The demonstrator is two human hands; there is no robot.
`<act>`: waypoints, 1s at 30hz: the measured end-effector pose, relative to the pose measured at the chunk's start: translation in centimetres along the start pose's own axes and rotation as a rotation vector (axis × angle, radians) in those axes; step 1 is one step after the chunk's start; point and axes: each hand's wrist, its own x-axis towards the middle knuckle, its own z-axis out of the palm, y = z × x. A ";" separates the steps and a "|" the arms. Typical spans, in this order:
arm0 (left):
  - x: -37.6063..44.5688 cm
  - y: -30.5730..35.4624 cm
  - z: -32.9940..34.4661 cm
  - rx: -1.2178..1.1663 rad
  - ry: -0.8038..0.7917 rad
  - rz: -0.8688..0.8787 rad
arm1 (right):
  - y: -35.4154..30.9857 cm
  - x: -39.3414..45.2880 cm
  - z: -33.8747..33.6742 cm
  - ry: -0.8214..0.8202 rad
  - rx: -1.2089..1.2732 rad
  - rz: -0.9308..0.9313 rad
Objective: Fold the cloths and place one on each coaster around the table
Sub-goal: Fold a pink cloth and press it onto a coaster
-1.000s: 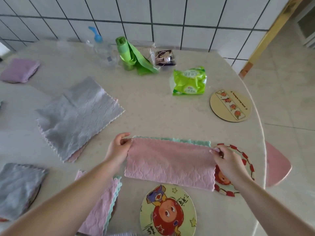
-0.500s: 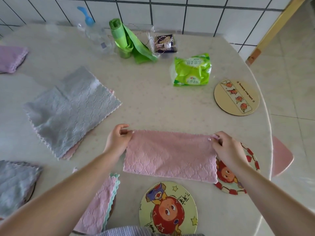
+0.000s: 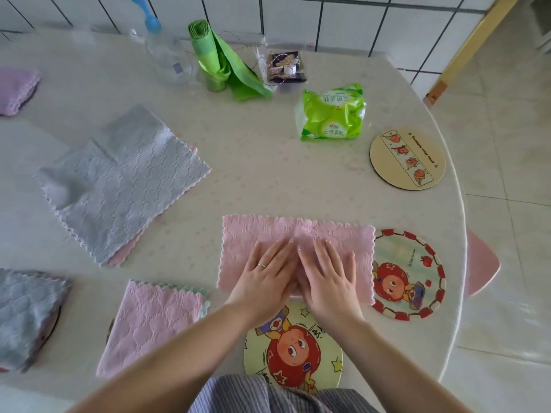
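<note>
Hands side by side, left hand (image 3: 268, 271) and right hand (image 3: 326, 272) both flat, fingers straight, palms pressing pink cloth (image 3: 253, 236), forearms reaching in from below, cloth folded on table (image 3: 268, 174), right edge overlapping apple-rimmed coaster (image 3: 417, 281).

Bare forearms, a ring (image 3: 261, 265) on one finger, grey striped garment (image 3: 262, 396).

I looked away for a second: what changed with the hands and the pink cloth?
Both hands let go of the pink cloth's ends and moved to its middle; the left hand and right hand now press flat on it. The grey cloth and coasters stayed put.
</note>
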 end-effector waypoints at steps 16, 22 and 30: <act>-3.1 -2.4 -1.5 -0.017 0.003 0.159 | 4.3 2.3 -4.0 0.117 0.000 -0.010; -2.8 0.0 -1.6 -0.300 0.054 0.040 | 1.4 9.1 -5.1 0.027 -0.058 -0.094; -2.0 -0.1 -1.3 -0.308 0.064 0.027 | 0.4 11.5 -5.5 -0.175 -0.178 -0.103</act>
